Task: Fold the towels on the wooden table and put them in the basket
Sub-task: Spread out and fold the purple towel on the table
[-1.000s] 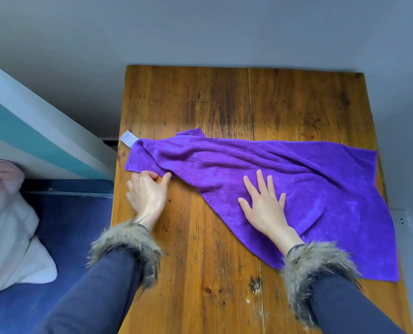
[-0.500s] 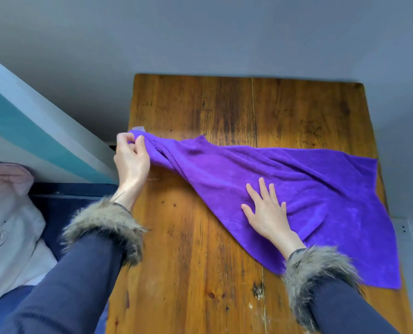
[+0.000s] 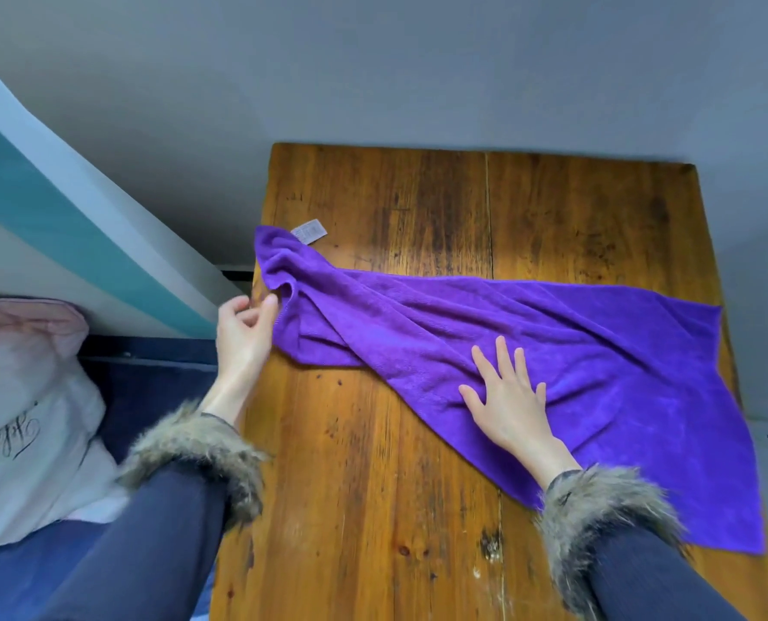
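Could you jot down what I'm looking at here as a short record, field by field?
Surface: wooden table
Item: purple towel, spread crumpled and unfolded, white tag at its far left corner
Left hand: at the towel's left edge, fingertips touching it; grip unclear
Right hand: flat on the towel, fingers spread
Basket: not in view
Beside the table: pillow on a blue bed

White tag [image 3: 309, 231] at the towel's [image 3: 552, 351] far-left corner: printing too small to read. Pillow [image 3: 23, 423] left of the table [image 3: 373, 486]: dark cursive script, cut off by the frame edge, illegible.
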Available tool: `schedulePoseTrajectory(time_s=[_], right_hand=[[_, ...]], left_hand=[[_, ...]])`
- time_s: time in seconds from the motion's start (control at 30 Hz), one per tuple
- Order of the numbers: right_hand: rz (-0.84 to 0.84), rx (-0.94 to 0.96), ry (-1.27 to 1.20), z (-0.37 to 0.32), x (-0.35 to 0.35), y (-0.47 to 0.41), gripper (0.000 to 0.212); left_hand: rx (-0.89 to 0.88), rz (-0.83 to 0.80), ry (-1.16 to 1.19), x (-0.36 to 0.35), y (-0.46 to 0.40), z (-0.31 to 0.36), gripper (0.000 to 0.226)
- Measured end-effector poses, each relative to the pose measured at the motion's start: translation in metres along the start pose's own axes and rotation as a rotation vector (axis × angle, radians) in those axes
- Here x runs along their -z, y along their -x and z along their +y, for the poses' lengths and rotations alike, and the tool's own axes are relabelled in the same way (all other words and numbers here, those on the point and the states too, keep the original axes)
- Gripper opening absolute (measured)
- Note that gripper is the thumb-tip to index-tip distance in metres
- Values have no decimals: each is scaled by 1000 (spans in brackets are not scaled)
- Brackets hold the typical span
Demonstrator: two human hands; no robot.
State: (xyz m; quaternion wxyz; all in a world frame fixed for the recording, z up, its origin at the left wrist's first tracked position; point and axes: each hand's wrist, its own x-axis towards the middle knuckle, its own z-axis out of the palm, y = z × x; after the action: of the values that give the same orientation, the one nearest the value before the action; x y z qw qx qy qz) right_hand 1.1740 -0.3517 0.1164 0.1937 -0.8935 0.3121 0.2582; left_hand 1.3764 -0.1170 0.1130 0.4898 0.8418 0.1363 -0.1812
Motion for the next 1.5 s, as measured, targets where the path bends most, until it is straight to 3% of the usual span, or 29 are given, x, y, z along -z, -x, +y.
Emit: schedulePoseTrajectory(time_s=[0.13,0.23,0.43,0.57,0.67,0.8,0.87,0.97,1.03,1.17,1.27,1.37,1.5], right_hand=[[4,-2,-4,0,-1,0,62],[2,-1,-10,1,-1,-1,61],[2,-1,16,0,-1,1,61],[0,-5,21,-1,0,1,62],[-4,7,57,1,0,1,65],[-6,15,70,3,-2,-1,67],[-11,-2,67,1,-2,-2,68],[94,-19,83,-8,-7,8,69],[204,71,111,-16,-20,24,69],[365,212,60,-26,-63,62,49],[481,314,31,-31,-81,88,28],[414,392,57,-28,-91,105,28],[368,317,138,-16,-93,109,39]], left_hand=[[-68,-94,-272,-9,18,-28,31],[-136,-57,-398,-14,24,-26,23],[-295,37,-11,17,39,0,8],[-243,156,-22,53,40,-8,6],[-115,122,-170,76,33,-15,6],[-41,-5,-596,109,33,-33,9],[-31,18,-642,118,38,-45,13],[-115,101,-693,106,54,-62,23],[-250,129,-752,87,74,-70,28],[-496,-95,-720,35,123,-89,15],[-638,-263,-782,0,159,-100,29],[-639,-296,-912,-13,173,-101,48],[-670,-307,-933,-5,173,-104,45]])
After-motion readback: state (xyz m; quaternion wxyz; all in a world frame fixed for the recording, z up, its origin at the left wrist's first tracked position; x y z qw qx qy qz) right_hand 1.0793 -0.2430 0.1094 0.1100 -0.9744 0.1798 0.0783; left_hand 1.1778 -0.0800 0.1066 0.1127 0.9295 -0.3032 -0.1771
